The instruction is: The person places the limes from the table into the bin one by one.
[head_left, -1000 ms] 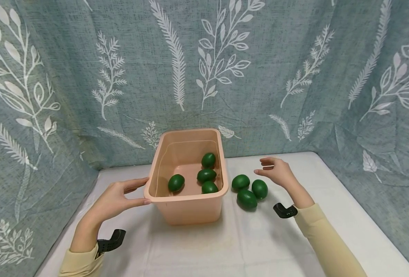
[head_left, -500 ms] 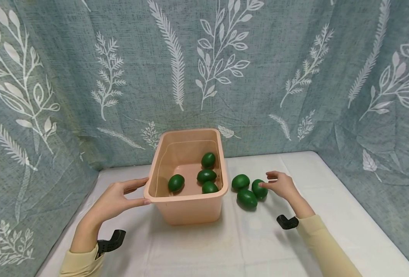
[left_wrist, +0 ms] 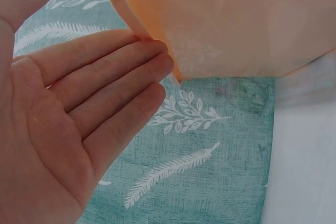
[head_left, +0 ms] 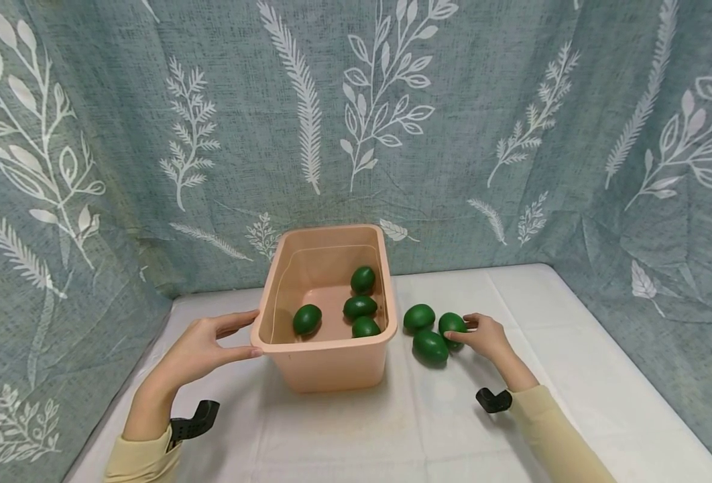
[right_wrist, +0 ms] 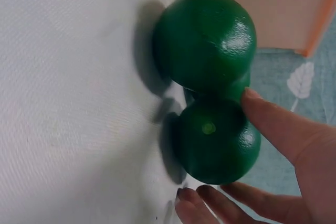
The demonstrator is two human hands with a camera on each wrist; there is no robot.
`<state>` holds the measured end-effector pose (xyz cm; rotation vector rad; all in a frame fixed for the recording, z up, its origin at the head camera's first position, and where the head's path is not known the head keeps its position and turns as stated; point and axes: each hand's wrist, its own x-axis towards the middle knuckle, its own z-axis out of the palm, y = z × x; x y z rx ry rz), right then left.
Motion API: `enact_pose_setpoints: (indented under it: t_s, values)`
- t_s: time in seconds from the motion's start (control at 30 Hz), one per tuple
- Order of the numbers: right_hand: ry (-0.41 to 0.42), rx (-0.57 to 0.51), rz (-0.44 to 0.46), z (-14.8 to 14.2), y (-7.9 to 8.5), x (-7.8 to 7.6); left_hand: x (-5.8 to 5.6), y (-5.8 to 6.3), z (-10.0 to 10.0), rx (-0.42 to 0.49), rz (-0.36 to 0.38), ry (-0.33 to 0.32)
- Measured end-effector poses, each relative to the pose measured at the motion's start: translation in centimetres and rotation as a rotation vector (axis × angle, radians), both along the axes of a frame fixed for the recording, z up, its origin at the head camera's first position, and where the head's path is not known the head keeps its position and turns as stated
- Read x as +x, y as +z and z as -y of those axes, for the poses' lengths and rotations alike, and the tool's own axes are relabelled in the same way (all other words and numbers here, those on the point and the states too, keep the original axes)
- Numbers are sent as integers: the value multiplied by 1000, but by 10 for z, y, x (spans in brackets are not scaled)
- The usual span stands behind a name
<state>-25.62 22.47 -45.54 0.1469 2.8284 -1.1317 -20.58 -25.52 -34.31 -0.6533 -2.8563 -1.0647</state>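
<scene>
My right hand (head_left: 487, 337) is at the rightmost of three glossy dark green egg-shaped fruits on the table. Its thumb lies against this green fruit (right_wrist: 218, 150), and the other fingers are round the opposite side. Beside it are a second green fruit (head_left: 430, 347) and a third green fruit (head_left: 419, 318), close together. My left hand (head_left: 202, 349) touches the left rim of a peach plastic bin (head_left: 338, 367) near its front corner. In the left wrist view its fingers are straight, with fingertips at the rim. Inside the bin lie several more green fruits (head_left: 359, 306).
The bin stands on a white-covered table (head_left: 344, 436), left of the loose fruits. A blue-green curtain (head_left: 392, 168) with white leaf prints hangs behind the table and along both sides. Each wrist wears a black camera mount (head_left: 194, 421).
My right hand has come down and toward me from behind the loose fruits, onto the rightmost one, and its thumb and fingers now close about it. The left hand and bin have stayed put.
</scene>
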Motion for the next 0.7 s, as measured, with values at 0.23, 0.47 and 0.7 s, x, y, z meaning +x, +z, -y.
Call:
enact_pose_setpoints:
  t_s: [0.23,0.47,0.7]
  values:
    - [-21,8,18,4,-1,-2,-1,0,0,0,-2,-6]
    - [-36,-15,30,4,-1,-3,-1,0,1,11,8,-11]
    - [-43,-24,39,3,3,-2,-1,-1,1,14,2,-11]
